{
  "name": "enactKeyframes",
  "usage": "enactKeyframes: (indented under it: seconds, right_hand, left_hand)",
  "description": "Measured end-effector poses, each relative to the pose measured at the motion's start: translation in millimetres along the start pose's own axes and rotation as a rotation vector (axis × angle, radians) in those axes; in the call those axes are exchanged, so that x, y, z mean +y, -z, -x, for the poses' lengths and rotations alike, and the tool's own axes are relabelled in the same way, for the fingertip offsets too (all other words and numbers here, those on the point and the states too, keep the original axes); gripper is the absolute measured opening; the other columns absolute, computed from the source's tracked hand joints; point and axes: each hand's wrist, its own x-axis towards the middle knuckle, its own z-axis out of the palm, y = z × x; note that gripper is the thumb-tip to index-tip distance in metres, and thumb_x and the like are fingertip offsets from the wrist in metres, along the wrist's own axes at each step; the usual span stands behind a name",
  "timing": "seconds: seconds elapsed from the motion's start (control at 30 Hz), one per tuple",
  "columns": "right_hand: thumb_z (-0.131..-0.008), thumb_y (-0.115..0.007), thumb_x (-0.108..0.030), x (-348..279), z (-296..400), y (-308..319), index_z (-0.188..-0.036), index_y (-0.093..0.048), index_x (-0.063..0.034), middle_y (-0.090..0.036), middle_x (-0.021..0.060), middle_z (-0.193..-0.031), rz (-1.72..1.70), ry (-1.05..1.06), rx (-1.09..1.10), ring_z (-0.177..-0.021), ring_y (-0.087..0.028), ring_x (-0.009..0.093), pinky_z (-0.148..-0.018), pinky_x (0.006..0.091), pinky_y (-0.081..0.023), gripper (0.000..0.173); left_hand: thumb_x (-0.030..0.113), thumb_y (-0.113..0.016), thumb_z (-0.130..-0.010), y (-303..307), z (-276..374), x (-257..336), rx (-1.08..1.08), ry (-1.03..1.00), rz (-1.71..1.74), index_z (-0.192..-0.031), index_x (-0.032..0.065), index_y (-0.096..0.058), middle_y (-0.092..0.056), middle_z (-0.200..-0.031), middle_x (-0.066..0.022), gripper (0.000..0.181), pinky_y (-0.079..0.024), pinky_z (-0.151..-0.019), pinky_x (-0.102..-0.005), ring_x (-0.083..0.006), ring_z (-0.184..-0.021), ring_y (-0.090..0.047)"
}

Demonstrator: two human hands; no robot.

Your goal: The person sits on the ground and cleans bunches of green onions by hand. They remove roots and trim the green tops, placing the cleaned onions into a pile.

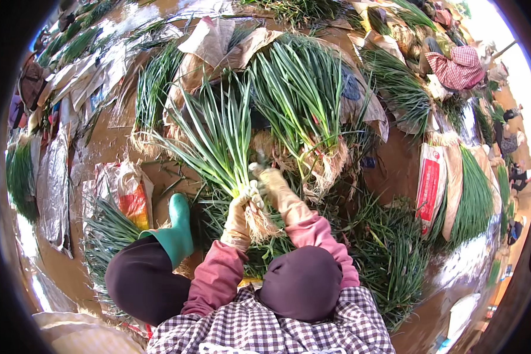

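Note:
My left hand (243, 208), in a tan glove, grips a small bunch of green onions (223, 150) near its white ends. The leaves fan up and away from me, and the pale roots hang below my fingers. Just right of the bunch, my right hand (270, 177) wears a tan glove as well. Its fingertips are blurred beside the stems, so I cannot tell whether they hold anything. Beyond my hands leans a larger heap of green onions (301, 97), its tangled roots (327, 166) towards me, on brown sacking (363, 101).
Loose green leaves (389, 252) are piled right of my knees. A green boot (180, 225) and a printed sack (130, 190) are at left. Bundled onions (469, 194) stand at right beside a red-and-white sack (430, 186). A person in a checked top (458, 66) works at upper right.

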Motion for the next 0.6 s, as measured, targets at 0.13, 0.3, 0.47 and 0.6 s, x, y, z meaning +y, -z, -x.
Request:
enactKeyframes:
  seconds: [0.13,0.3,0.47,0.6]
  right_hand:
    - [-0.094,-0.062,-0.031,-6.9,34.3,-24.8,-0.081,-0.062,-0.0049,-0.058,0.0032,-0.060,-0.242,-0.093,-0.271,-0.045,-0.052,0.014,-0.040,0.0290,-0.040,0.029]
    - [-0.098,-0.052,-0.034,15.7,31.2,-34.8,-0.095,-0.065,-0.0117,-0.046,-0.0024,-0.052,-0.236,0.142,-0.035,-0.032,-0.035,0.009,-0.027,0.0265,-0.028,0.026]
    - [-0.100,-0.046,-0.025,14.7,17.8,-0.7,-0.086,-0.066,-0.0043,-0.057,-0.0010,-0.061,-0.327,0.439,0.203,-0.041,-0.040,0.006,-0.036,0.0225,-0.029,0.032]
    - [-0.093,-0.058,-0.027,19.7,69.1,11.7,-0.098,-0.066,-0.0023,-0.068,0.0048,-0.082,0.640,0.538,0.080,-0.067,-0.059,0.015,-0.060,0.0288,-0.048,0.026]
  left_hand:
    - [0.011,-0.059,-0.091,8.7,3.4,5.1,-0.011,-0.033,-0.098,-0.115,-0.0026,-0.056,-0.060,-0.079,-0.0044,0.028,-0.049,-0.061,-0.0273,-0.0154,-0.066,-0.057]
    - [0.014,-0.058,-0.093,9.0,7.3,12.9,0.058,-0.019,-0.214,-0.108,-0.0034,-0.059,-0.062,-0.075,-0.0055,0.023,-0.048,-0.059,-0.0277,-0.0161,-0.062,-0.057]
    - [0.010,-0.062,-0.089,4.2,4.2,7.7,0.013,-0.029,-0.126,-0.112,-0.0028,-0.056,-0.063,-0.084,-0.0054,0.027,-0.049,-0.060,-0.0275,-0.0159,-0.065,-0.059]
    - [0.009,-0.065,-0.088,-29.6,18.9,37.0,-0.164,-0.157,-0.051,-0.119,-0.0051,-0.051,-0.060,-0.085,-0.0051,0.037,-0.053,-0.064,-0.0277,-0.0144,-0.068,-0.059]
